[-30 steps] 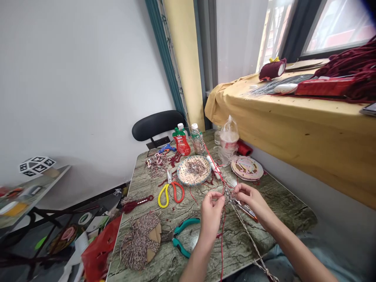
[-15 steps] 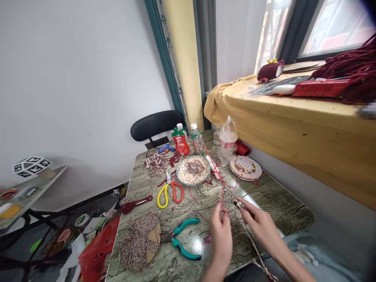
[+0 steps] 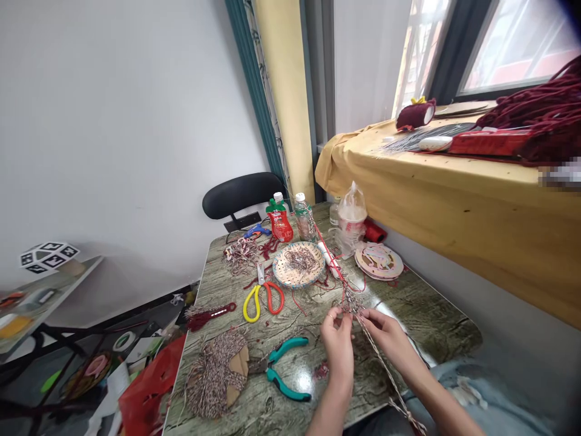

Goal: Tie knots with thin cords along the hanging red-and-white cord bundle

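L hand (image 3: 338, 342) has a thin ring (image 3: 333, 313) on one finger, metallic-looking, detail too small to make out; R hand (image 3: 391, 340) is bare, & both forearms are bare as far as they show, slim, tapering twd the wrists. Btm R, lt-blue denim jeans (image 3: 503, 387), faded wash, w/ a whitish frayed patch (image 3: 469, 390) nr the R forearm.

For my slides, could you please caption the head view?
Left hand and right hand working speckled cords above a table with scissors, pliers and wound yarn.
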